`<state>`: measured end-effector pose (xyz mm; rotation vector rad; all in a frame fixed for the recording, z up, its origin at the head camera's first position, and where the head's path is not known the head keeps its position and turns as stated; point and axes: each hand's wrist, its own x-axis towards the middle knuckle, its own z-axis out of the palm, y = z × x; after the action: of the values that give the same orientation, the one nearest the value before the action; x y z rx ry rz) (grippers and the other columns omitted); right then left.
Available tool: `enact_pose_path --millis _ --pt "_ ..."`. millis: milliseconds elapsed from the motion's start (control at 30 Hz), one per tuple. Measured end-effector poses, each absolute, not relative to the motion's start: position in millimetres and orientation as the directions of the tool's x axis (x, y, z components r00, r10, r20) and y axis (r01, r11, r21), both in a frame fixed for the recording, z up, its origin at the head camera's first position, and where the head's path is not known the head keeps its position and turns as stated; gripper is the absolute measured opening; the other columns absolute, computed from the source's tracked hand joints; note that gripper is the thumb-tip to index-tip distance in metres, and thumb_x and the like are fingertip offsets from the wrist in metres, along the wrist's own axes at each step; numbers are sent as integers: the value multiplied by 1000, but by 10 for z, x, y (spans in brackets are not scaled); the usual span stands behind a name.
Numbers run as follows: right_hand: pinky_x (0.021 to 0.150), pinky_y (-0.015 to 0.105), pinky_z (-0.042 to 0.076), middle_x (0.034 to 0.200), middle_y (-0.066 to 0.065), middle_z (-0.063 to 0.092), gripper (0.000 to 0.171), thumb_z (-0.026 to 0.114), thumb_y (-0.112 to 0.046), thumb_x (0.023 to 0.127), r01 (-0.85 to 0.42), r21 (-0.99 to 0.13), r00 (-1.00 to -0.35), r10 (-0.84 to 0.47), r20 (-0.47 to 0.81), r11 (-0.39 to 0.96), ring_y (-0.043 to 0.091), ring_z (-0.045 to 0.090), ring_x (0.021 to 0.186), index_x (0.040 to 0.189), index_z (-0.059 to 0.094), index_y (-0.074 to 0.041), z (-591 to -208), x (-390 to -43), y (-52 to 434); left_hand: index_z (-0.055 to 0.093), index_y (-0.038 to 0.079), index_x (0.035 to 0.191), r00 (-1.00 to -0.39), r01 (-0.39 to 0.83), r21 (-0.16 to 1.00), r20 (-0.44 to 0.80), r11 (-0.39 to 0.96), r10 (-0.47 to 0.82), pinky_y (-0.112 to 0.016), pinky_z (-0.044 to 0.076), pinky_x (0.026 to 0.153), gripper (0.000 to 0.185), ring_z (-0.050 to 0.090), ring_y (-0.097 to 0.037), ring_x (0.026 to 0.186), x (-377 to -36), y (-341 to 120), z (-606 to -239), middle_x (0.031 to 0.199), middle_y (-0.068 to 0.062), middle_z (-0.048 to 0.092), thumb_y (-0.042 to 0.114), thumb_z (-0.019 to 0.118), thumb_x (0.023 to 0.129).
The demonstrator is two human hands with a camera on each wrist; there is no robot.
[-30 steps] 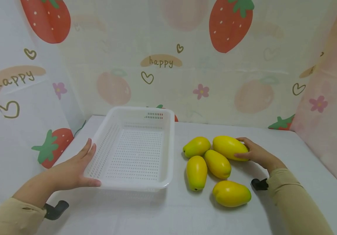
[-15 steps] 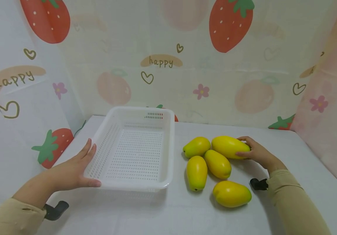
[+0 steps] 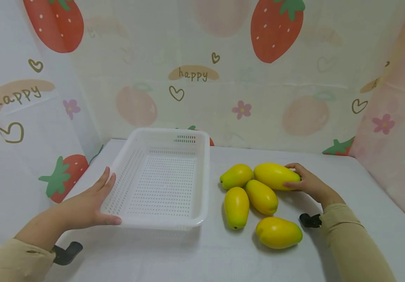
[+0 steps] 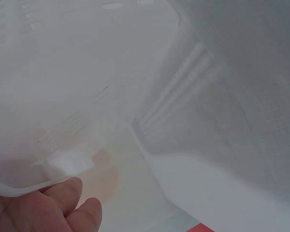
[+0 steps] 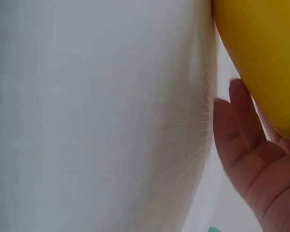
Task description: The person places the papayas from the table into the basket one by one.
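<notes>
Four mangoes point(image 3: 255, 203) lie clustered right of the table's point(image 3: 223, 254) middle; a strawberry-print cloth point(image 3: 223, 78) lines its far edge.
</notes>
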<state>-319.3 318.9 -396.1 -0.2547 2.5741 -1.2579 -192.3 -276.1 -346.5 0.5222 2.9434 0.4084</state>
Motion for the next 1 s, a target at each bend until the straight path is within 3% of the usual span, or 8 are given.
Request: enact_pose_path --millis 200,767,1000 --pt "97 48 39 139 22 28 78 70 -40 78 -15 -817 -941 -283 -183 576 33 42 113 138 27 -16 -3998 -3233 3178 2 0 146 -933 315 291 -79 903 351 -60 30 97 121 21 -48 130 -1915 -2756 -3457 151 -18 -11 69 62 66" --pt "95 47 37 127 17 41 68 70 -41 77 -62 -801 -951 -278 -133 596 33 43 108 132 35 -21 -4019 -3257 3158 3 0 145 -930 325 287 -72 901 359 -59 30 97 120 21 -48 130 -1917 -2767 -3472 151 -18 -11 69 62 67" --pt "92 47 37 130 18 37 66 70 -39 79 -82 -802 -958 -270 -101 591 34 40 109 131 37 -16 -4005 -3261 3163 4 0 145 -934 313 275 -83 909 347 -59 31 97 121 22 -48 130 -1919 -2754 -3466 151 -18 -11 71 61 65"
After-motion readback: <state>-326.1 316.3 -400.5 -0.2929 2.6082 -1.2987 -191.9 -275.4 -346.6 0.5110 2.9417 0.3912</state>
